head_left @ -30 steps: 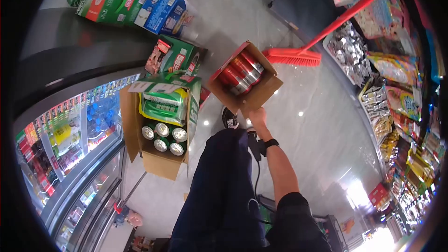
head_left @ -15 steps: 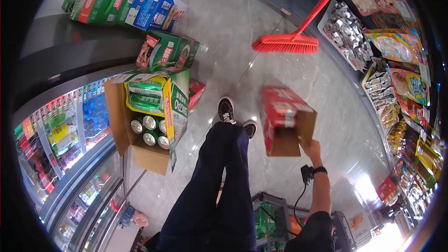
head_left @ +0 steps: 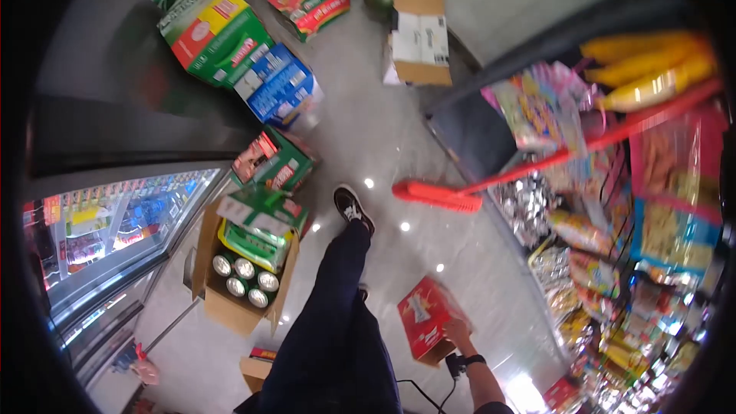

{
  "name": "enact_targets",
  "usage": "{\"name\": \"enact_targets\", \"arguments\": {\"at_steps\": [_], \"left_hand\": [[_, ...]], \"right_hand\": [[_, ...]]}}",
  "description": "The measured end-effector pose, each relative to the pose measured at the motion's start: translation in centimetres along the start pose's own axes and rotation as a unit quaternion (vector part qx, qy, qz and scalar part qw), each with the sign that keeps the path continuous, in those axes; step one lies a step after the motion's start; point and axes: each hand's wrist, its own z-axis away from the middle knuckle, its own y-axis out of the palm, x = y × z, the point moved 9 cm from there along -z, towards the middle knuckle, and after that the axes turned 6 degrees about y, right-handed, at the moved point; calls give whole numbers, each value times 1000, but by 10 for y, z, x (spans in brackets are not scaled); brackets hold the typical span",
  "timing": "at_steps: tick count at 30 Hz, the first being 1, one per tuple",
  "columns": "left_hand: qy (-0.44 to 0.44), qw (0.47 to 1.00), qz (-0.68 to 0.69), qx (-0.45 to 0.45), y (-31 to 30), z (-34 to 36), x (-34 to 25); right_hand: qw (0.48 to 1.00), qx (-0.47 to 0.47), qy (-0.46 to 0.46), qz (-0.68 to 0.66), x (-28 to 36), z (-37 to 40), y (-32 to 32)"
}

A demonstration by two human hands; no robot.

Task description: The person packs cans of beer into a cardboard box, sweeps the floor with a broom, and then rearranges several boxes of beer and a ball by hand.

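At the lower right, my right hand (head_left: 458, 333) is closed on the edge of a red carton (head_left: 426, 317), its brown cardboard flap near my wrist. Whatever the carton holds is hidden. My left hand is outside the frame. To the left, an open brown box (head_left: 244, 314) holds several cans with silver tops (head_left: 244, 268) and a green pack (head_left: 257, 244). One of my shoes (head_left: 353, 207) is on the grey floor, ahead of the other.
A red broom (head_left: 437, 195) leans across toward the snack shelves (head_left: 598, 261) on the right. Green and blue cartons (head_left: 276, 80) line the upper left, above a lit fridge (head_left: 115, 222). A white box (head_left: 420, 38) stands at the top.
The view has shifted and turned. The red carton, still in my right hand, appears lower and turned, its printed red face now showing. One foot has moved forward of the other.
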Motion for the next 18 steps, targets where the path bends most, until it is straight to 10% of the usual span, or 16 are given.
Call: {"name": "enact_targets", "arguments": {"at_steps": [1,3,4,10,13,15,18], "left_hand": [[-94,983,94,124,30,13,7],[-146,923,80,346,39,24,15],[-31,997,66,12,4,-5,8],[0,998,62,26,16,4,-5],[6,997,54,51,17,2,-7],[2,998,50,36,20,2,-8],[11,998,29,48,19,-3,-10]], "right_hand": [[937,-140,-15,319,44,-16,14],[882,-143,-169,415,143,-49,72],[850,-135,-186,473,193,-53,108],[928,-46,-239,282,438,-102,258],[885,-122,-220,392,518,-127,279],[735,-224,-373,520,578,-115,299],[741,-275,-368,490,646,-134,292]]}}
